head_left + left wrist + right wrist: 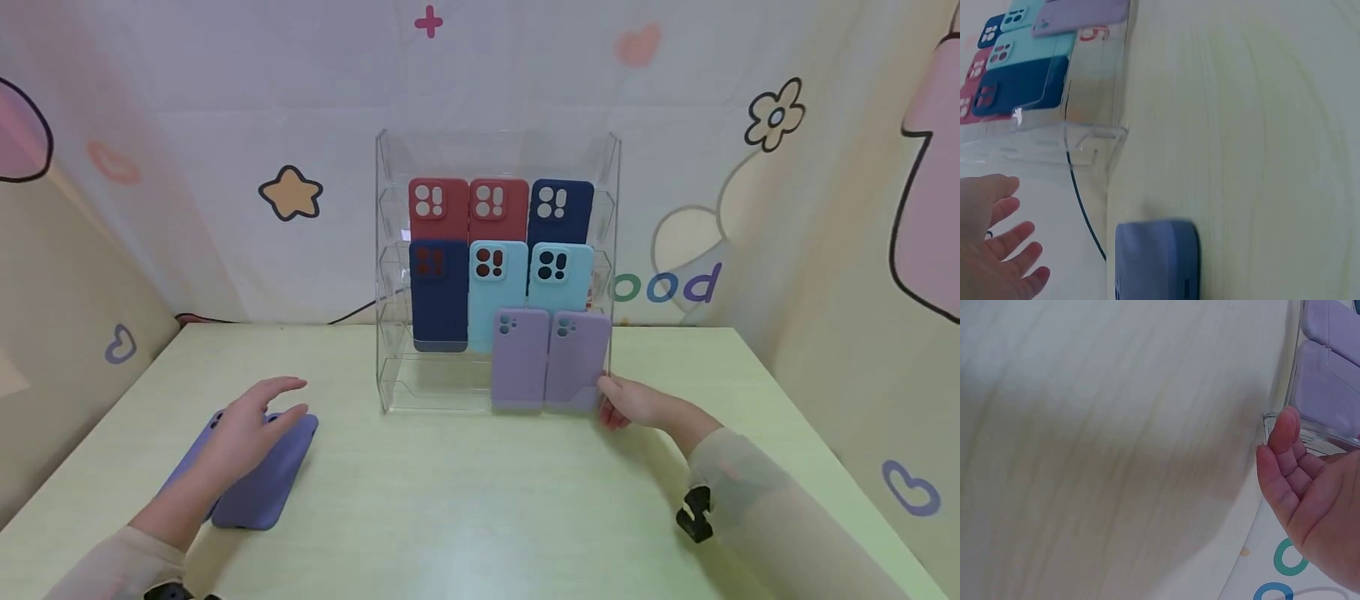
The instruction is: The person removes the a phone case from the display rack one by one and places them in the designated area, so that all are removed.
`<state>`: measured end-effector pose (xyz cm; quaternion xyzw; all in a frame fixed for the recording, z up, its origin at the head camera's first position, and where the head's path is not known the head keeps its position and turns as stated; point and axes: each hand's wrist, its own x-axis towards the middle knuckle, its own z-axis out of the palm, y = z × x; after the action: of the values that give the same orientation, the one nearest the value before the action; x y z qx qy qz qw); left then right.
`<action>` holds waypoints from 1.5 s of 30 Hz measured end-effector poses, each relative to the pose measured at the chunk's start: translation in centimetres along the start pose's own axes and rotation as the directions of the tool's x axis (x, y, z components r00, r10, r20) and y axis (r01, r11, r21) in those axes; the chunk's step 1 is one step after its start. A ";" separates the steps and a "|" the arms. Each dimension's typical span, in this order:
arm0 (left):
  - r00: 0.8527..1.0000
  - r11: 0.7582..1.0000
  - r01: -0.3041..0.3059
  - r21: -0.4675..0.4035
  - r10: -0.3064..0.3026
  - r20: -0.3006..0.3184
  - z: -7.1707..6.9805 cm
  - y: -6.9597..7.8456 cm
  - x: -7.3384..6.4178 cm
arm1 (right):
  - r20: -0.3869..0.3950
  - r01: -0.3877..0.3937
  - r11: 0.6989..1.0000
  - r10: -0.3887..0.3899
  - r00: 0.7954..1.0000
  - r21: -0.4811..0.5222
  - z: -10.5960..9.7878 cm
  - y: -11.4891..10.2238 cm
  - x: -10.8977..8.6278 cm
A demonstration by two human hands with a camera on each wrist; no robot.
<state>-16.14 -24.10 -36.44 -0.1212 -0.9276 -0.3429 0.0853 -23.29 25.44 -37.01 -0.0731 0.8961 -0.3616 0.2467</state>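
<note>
So we've got a clear rack (438, 409) at 12 o'clock on the pale table (450, 500), holding eight phone cases in steps. Back step: two red cases (431, 231) from 11 to 12, plus a dark blue case (558, 232) at 1. Middle step: another dark blue case (440, 312) at about 9, then two light blue cases (498, 292) over toward 3. Front step: two lilac cases (520, 367) around 5. Our right hand (628, 402) has its fingers curled on the rack's 4 o'clock corner, gripping it. Our left hand (247, 429), loose and holding nothing, is over two bluish-purple cases (262, 483) lying on the table at 8 o'clock.
</note>
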 end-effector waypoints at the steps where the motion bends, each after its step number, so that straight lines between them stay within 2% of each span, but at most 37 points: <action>1: 1.000 1.000 0.003 -0.025 -0.003 -0.005 0.2 0.3 0.1 | 0.000 0.002 1.000 -0.002 1.000 -0.001 0.0 0.0 0.0; 5: 0.999 0.994 0.029 -0.101 -0.032 -0.024 1.0 1.1 0.4 | -0.003 -0.010 1.000 0.010 1.000 0.004 0.2 0.3 0.0; 12: 0.995 0.977 0.070 -0.203 -0.083 -0.052 1.6 1.5 0.9 | 0.003 -0.011 1.000 0.011 1.000 -0.003 0.3 0.3 0.0; 15: 0.993 0.967 0.058 -0.249 -0.081 -0.084 1.8 1.8 1.4 | -0.008 0.000 1.000 0.000 1.000 -0.014 0.0 0.0 0.0; 19: 0.993 0.939 0.011 -0.345 -0.052 -0.109 2.2 2.4 1.9 | -0.003 -0.006 1.000 0.006 1.000 -0.018 -0.2 -0.3 0.0; 22: 0.995 0.915 -0.013 -0.402 -0.028 -0.094 2.6 3.1 1.9 | 0.013 -0.010 1.000 0.010 1.000 -0.027 -0.1 -0.3 0.1; 26: 0.999 0.906 -0.008 -0.423 -0.016 -0.052 3.5 4.3 2.6 | -0.005 -0.004 0.999 0.004 1.000 -0.037 -0.1 -0.3 0.2; 32: 1.000 0.870 0.018 -0.492 -0.013 0.014 5.8 5.8 4.5 | -0.009 -0.009 1.000 0.008 1.000 -0.028 0.0 -0.1 0.0; 40: 0.996 0.814 -0.003 -0.581 0.052 0.068 8.8 8.2 6.4 | -0.012 -0.001 1.000 0.001 1.000 -0.030 -0.2 0.0 0.1; 45: 0.994 0.789 0.031 -0.613 0.039 0.100 10.6 9.1 7.3 | -0.020 0.008 1.000 -0.008 1.000 -0.018 0.0 0.2 0.2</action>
<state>-21.30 -9.26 -37.01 -0.1623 -0.7689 -0.6183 -0.0079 -23.41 25.51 -37.21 -0.0751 0.9014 -0.3555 0.2355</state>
